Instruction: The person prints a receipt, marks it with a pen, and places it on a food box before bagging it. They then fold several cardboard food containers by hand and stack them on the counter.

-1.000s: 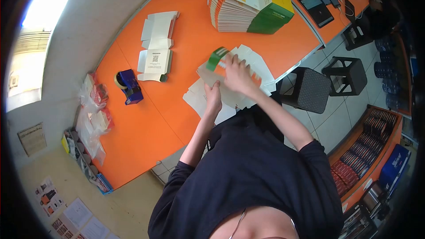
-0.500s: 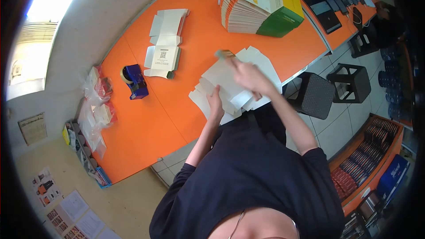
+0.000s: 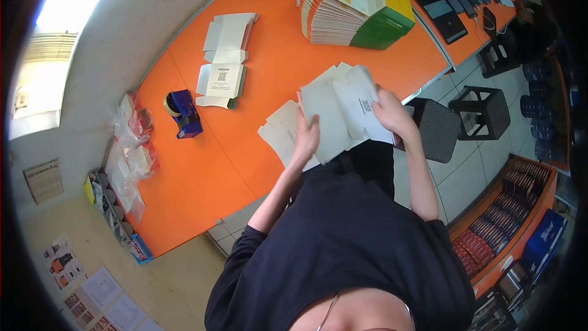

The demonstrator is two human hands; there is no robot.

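A: What is the person doing?
B: The left hand [image 3: 306, 138] and the right hand [image 3: 392, 116] are each clasping an edge of a flat white carton blank [image 3: 337, 107], fingers curled around it.
A: Where is it sitting?
B: It is hanging well to the right of the blue tape dispenser [image 3: 182, 113], over another blank [image 3: 278, 132] lying on the orange table [image 3: 275, 55].

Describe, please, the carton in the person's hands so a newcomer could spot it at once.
On the orange table, look at the near edge in front of the person. The flat carton is the white sheet raised between the left hand and right hand; unlike the blanks lying beneath, it is off the table and shows a small QR code.
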